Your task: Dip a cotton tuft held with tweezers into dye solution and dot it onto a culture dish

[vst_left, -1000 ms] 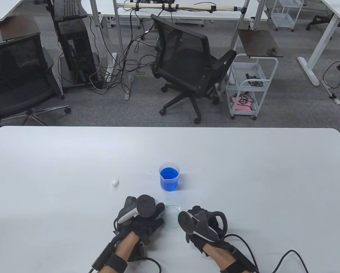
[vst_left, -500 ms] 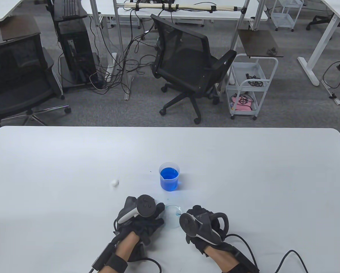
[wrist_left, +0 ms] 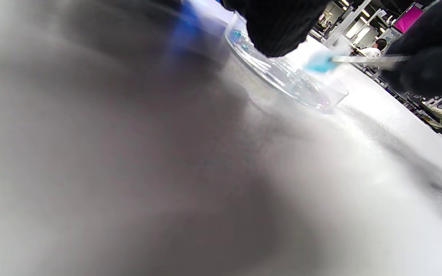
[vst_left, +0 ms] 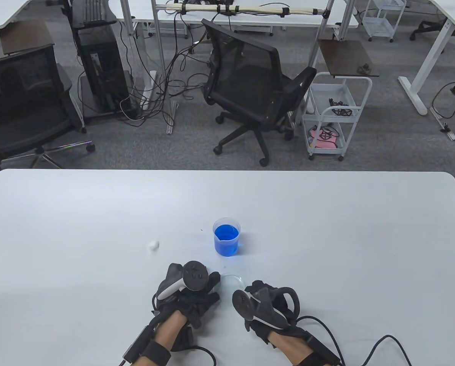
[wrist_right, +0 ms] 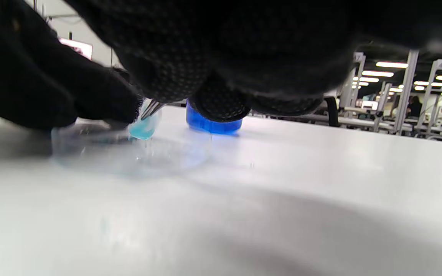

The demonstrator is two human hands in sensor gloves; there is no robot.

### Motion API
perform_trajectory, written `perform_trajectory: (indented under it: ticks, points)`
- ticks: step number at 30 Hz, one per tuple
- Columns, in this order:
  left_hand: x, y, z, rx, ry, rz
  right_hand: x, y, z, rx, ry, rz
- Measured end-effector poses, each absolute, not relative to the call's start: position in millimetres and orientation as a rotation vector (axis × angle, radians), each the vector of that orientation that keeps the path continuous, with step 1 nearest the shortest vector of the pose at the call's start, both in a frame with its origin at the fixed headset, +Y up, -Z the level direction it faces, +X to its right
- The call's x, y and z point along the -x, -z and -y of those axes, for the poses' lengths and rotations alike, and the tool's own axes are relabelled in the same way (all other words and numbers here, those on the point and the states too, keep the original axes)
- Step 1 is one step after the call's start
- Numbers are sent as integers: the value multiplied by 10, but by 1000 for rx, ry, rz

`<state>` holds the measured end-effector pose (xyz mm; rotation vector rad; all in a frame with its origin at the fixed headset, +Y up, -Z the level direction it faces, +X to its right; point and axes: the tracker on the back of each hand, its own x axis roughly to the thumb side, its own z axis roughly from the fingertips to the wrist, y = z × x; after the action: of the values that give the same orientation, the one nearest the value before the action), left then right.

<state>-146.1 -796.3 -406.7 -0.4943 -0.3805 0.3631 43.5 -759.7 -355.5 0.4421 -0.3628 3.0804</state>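
A blue-stained cotton tuft [wrist_left: 319, 64] sat in the tips of metal tweezers [wrist_left: 366, 59], just above the clear dish [wrist_left: 294, 82] in the upper middle of the left wrist view. The right hand [vst_left: 267, 303] pinched the tweezers. The left hand [vst_left: 191, 291] lay at the dish's left rim with a fingertip on it; whether it gripped the dish I cannot tell. Behind the dish stood a cup of blue dye [vst_left: 226, 241] on the white table [vst_left: 326, 236], and a loose white tuft [vst_left: 153, 245] lay to its left.
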Motion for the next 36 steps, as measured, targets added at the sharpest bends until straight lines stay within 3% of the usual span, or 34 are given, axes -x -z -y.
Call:
perform_trajectory:
  ticks: [5, 17, 25, 36]
  points:
    - [1460, 4064, 7964, 496, -366, 381, -429, 3531, 7478, -441, -3042, 446]
    - [1448, 4049, 7966, 499, -363, 376, -259, 3603, 7751, -523, -3135, 335]
    - [1443, 4048, 7965, 503, -366, 373, -245, 3633, 7532, -470, -3039, 496]
    - [1437, 4043, 7966, 504, -370, 368, -192, 3690, 7758, -500, -3143, 360]
